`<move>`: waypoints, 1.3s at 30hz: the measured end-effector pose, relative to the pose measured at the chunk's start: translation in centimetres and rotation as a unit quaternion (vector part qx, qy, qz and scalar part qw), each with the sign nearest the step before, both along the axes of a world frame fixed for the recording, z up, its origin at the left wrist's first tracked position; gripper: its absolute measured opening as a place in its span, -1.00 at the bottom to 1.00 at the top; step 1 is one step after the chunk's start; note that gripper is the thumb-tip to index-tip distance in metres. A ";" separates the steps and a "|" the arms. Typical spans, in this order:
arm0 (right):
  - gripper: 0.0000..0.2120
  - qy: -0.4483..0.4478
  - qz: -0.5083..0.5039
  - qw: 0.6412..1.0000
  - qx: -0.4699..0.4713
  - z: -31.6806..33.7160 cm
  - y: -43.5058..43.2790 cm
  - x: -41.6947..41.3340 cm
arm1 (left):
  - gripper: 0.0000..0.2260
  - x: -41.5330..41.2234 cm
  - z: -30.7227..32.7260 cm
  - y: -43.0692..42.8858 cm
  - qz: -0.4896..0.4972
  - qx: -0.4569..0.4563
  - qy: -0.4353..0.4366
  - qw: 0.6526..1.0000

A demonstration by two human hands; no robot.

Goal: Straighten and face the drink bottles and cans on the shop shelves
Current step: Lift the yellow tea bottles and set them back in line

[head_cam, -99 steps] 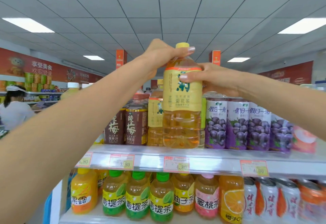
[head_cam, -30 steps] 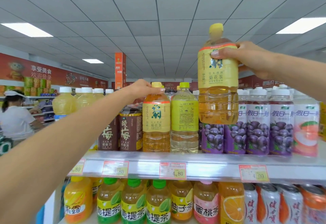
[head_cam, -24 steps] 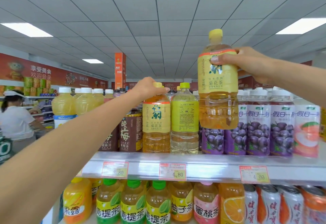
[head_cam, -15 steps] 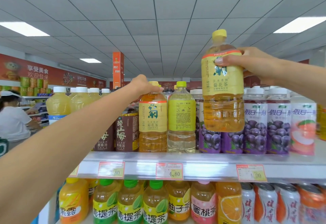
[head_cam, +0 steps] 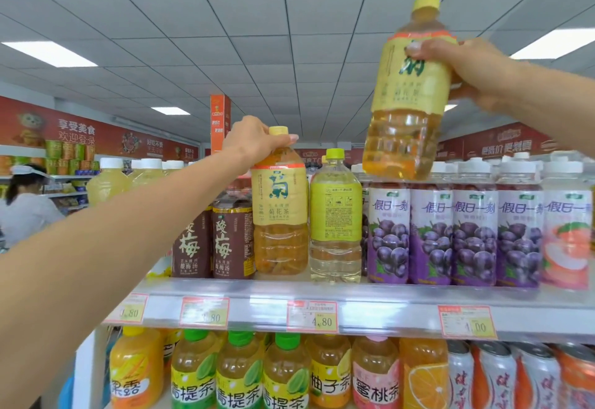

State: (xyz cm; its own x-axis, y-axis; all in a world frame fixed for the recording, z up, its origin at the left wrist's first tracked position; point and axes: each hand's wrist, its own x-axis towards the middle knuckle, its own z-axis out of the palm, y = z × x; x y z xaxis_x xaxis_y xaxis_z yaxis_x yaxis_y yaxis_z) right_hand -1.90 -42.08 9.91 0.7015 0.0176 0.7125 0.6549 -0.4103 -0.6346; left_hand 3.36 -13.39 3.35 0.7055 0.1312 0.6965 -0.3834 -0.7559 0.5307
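My right hand [head_cam: 476, 70] grips a yellow-labelled chrysanthemum tea bottle [head_cam: 407, 96] by its upper label and holds it in the air, tilted, above the purple grape drink bottles [head_cam: 431, 231]. My left hand [head_cam: 257, 139] grips the neck of a second chrysanthemum tea bottle [head_cam: 279, 215] that stands upright on the top shelf [head_cam: 370, 305], label facing me. To its right stands a green-capped bottle [head_cam: 335, 218] with its back label turned outward.
Two brown plum drink bottles [head_cam: 212, 241] stand left of the tea. A peach drink bottle [head_cam: 566, 231] is at the far right. Price tags [head_cam: 312, 316] line the shelf edge. Small tea bottles [head_cam: 238, 373] and cans [head_cam: 495, 376] fill the lower shelf. A person [head_cam: 22, 205] stands far left.
My right hand has lifted its tea bottle higher and to the right, tilting it. My left hand has stayed on the neck of the shelved tea bottle.
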 end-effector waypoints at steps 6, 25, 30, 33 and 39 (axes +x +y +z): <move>-0.65 -0.030 0.007 0.999 0.025 3.6 2.6 3.2 | -0.60 0.9 -0.7 0.2 -0.019 0.003 0.008 1.000; -0.42 -0.002 0.028 0.998 -0.048 1.4 8.0 13.1 | -0.64 1.6 -1.1 0.4 -0.022 0.082 0.117 0.989; -0.37 0.012 0.051 0.997 -0.055 1.5 7.5 13.5 | -0.41 0.9 -0.5 -1.2 0.004 0.142 -0.007 0.990; -0.37 0.015 0.064 0.997 -0.048 1.4 7.0 13.8 | -0.42 0.9 1.2 -2.6 -0.036 0.105 -0.042 0.993; -0.48 0.013 0.095 0.994 -0.052 1.7 7.2 14.2 | -0.36 3.9 5.1 -4.8 -0.139 0.009 0.096 0.986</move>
State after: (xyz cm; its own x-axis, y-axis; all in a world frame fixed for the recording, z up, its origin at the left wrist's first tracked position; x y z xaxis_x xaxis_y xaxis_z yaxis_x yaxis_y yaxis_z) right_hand 12.34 -34.89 11.58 0.6972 0.2244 0.6809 0.7102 -0.3456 -0.6133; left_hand 7.22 -18.22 8.42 0.8315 -0.0966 0.5471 -0.4704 -0.6463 0.6008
